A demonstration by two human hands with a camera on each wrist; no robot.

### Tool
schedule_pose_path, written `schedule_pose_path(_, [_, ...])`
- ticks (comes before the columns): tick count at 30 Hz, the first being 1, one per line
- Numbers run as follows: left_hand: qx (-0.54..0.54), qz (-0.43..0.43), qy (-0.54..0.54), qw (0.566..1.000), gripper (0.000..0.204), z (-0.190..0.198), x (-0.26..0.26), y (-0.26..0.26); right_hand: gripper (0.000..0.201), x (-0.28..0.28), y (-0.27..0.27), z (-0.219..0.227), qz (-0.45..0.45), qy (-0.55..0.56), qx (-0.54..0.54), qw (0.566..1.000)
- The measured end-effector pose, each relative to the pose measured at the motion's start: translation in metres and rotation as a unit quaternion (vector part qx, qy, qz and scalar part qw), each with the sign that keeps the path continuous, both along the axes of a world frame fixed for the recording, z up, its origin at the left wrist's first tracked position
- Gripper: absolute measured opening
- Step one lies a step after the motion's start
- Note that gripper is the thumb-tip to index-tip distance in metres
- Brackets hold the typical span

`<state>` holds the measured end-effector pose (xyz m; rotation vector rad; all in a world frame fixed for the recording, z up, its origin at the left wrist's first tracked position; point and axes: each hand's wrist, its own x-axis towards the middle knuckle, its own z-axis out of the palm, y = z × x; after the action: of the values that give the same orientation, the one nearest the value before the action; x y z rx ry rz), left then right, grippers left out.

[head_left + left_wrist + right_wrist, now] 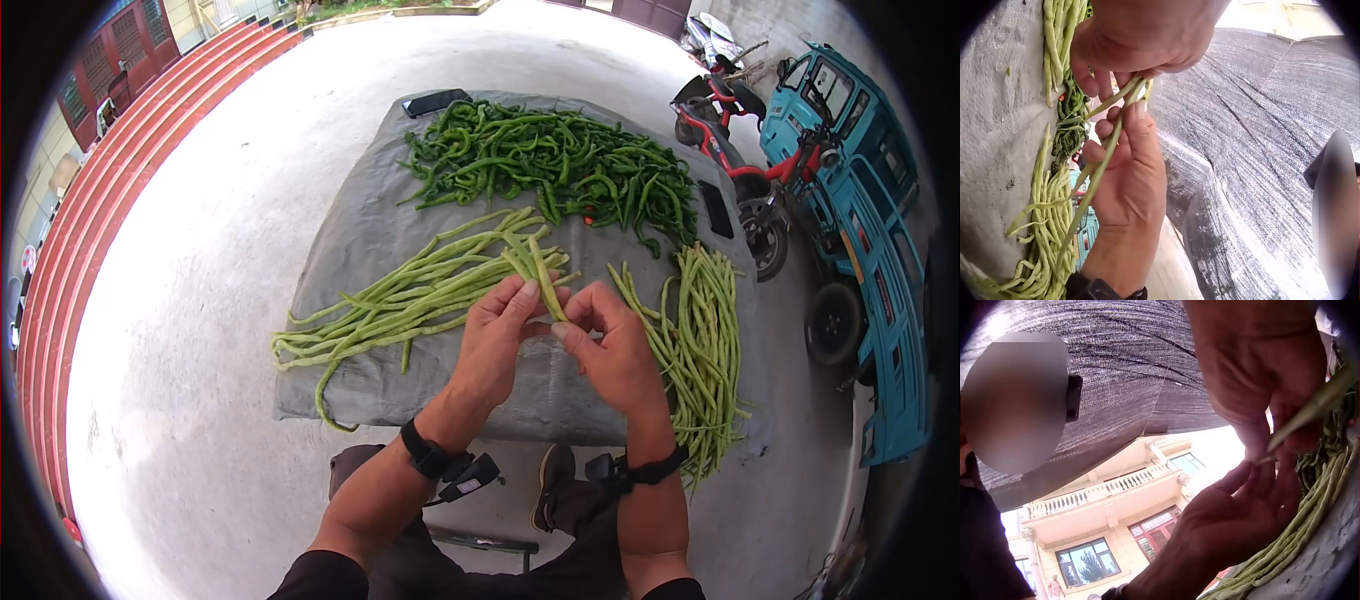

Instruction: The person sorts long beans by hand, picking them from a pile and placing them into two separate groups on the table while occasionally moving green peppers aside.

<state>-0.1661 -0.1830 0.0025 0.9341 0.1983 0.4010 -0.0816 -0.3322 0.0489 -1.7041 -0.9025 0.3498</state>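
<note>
My left hand point(492, 330) pinches several pale green long beans point(541, 268) over the near middle of the cloth-covered table. Close at its right, my right hand point(615, 350) pinches the near ends of these beans between thumb and fingers. The left wrist view has the bean strands slanting across the right palm point(1125, 194), the left hand point(1147, 37) close above. Left of the hands, a loose pile of long beans point(420, 295) lies on the grey cloth point(335, 230). A denser bundle of long beans point(708, 340) lies to the right.
A heap of green chili peppers point(560, 160) covers the table's far side. Dark phones lie at the far left corner point(436, 102) and the right edge point(715, 208). Red steps point(130, 190) rise at left; a red motorbike point(730, 150) and blue cargo tricycle point(860, 230) stand right.
</note>
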Motion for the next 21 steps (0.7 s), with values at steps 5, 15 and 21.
schedule_pose_path(5, [-0.041, -0.004, -0.008, 0.999, 0.036, 0.001, -0.003, 0.003, 0.015, 0.002, -0.001, -0.001, 0.026, 0.063, 0.0, 0.998])
schedule_pose_path(15, [-0.053, -0.043, -0.053, 0.996, 0.042, 0.005, -0.002, 0.003, 0.012, 0.007, -0.002, -0.014, 0.058, 0.177, 0.019, 0.982])
schedule_pose_path(21, [-0.067, -0.016, -0.074, 0.995, 0.033, -0.008, 0.0, 0.001, 0.012, -0.002, 0.006, -0.02, 0.041, 0.185, 0.007, 0.982])
